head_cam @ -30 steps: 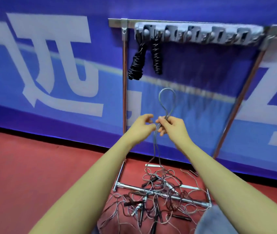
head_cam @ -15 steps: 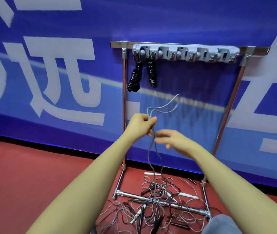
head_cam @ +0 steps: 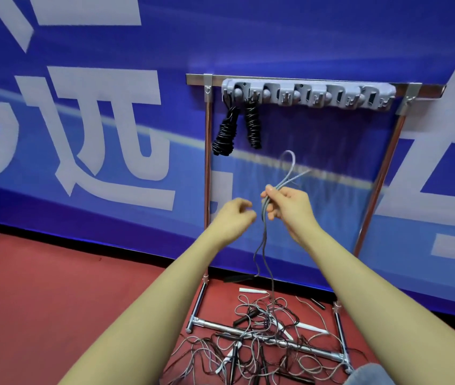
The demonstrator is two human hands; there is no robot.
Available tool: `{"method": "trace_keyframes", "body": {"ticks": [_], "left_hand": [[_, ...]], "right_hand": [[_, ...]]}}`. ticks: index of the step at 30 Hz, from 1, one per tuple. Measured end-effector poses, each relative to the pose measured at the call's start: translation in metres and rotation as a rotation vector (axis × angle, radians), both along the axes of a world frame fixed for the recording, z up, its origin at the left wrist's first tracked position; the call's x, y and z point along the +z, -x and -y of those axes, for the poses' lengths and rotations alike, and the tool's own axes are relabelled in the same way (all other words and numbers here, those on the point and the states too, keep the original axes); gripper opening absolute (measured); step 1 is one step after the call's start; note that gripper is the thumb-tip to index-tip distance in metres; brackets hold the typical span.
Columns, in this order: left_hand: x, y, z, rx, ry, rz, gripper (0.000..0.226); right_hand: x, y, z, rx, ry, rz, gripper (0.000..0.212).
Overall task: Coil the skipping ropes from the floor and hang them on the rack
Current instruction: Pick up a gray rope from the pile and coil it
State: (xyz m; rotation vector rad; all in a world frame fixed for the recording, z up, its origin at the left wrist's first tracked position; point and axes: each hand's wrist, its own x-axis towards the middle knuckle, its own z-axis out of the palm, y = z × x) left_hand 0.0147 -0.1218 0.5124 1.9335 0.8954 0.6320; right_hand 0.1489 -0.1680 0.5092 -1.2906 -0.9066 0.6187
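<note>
A grey skipping rope (head_cam: 263, 240) hangs from my right hand (head_cam: 290, 208), which grips its doubled strands in front of the rack; a loop sticks up above the fist. One strand ends in a black handle (head_cam: 236, 278) just above the floor, and the other runs down into the tangled pile of ropes (head_cam: 262, 340). Just left of the rope, my left hand (head_cam: 233, 219) has curled fingers and holds nothing. The rack's grey hook strip (head_cam: 309, 95) carries two black coiled ropes (head_cam: 225, 133) at its left end.
The rack's chrome uprights (head_cam: 207, 176) stand against a blue banner wall (head_cam: 82, 120). Its base bar (head_cam: 220, 327) lies across the red floor (head_cam: 40, 287) under the rope pile. A denim-clad knee (head_cam: 370, 375) shows at the bottom right.
The rope has passed from my left hand to my right hand. My left hand let go and dropped slightly; my right hand rose and closed on the strands.
</note>
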Motion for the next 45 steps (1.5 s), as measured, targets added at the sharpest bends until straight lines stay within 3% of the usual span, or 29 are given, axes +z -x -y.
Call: {"method": "trace_keyframes", "body": {"ticks": [2,7,12,15,17,19,22,25,28,30,33,35,38,41,45], "left_hand": [[-0.017,-0.001,0.000,-0.105,-0.050,-0.120,0.042],[-0.018,-0.007,-0.006,-0.137,-0.149,-0.022,0.016],[-0.020,-0.016,-0.008,-0.137,-0.230,-0.028,0.020],[-0.022,-0.020,-0.011,0.058,-0.190,0.126,0.025],[-0.016,-0.023,-0.014,0.122,-0.169,0.168,0.030],[-0.007,-0.025,-0.016,0.102,-0.156,0.179,0.035],[0.005,-0.029,-0.017,0.087,-0.141,0.216,0.035],[0.007,-0.028,-0.025,0.142,-0.113,0.275,0.035],[0.004,-0.023,-0.030,0.167,-0.058,0.321,0.033],[0.005,-0.022,-0.028,0.150,0.006,0.379,0.032],[0.003,-0.020,-0.024,0.133,0.178,0.435,0.030],[-0.011,-0.016,-0.018,0.087,0.211,0.332,0.019],[-0.049,-0.007,-0.007,-0.100,0.148,0.113,0.027],[-0.070,-0.005,0.000,-0.276,0.121,0.073,0.039],[-0.067,-0.017,0.001,-0.187,-0.062,0.075,0.010]], "right_hand": [[0.010,-0.002,-0.004,0.032,-0.029,-0.072,0.026],[0.018,-0.004,-0.005,0.079,-0.053,-0.201,0.025],[0.010,-0.014,0.000,0.093,-0.073,-0.317,0.024],[-0.005,-0.018,0.007,0.144,0.150,-0.117,0.017],[-0.024,-0.016,0.015,0.205,0.412,0.220,0.033],[-0.043,-0.013,0.022,0.327,0.557,0.455,0.032],[-0.055,-0.009,0.028,0.365,0.515,0.443,0.019],[-0.050,-0.007,0.027,0.396,0.487,0.367,0.029],[-0.045,-0.005,0.024,0.400,0.474,0.498,0.019],[-0.046,-0.003,0.019,0.327,0.426,0.559,0.024],[-0.044,0.001,0.010,0.150,0.262,0.387,0.029],[-0.039,0.001,0.005,0.064,0.163,0.279,0.028],[-0.029,-0.003,-0.002,0.005,0.073,0.168,0.029],[-0.017,-0.012,-0.008,-0.042,-0.007,0.038,0.030],[-0.002,-0.023,-0.008,-0.087,-0.048,-0.043,0.029]]}}
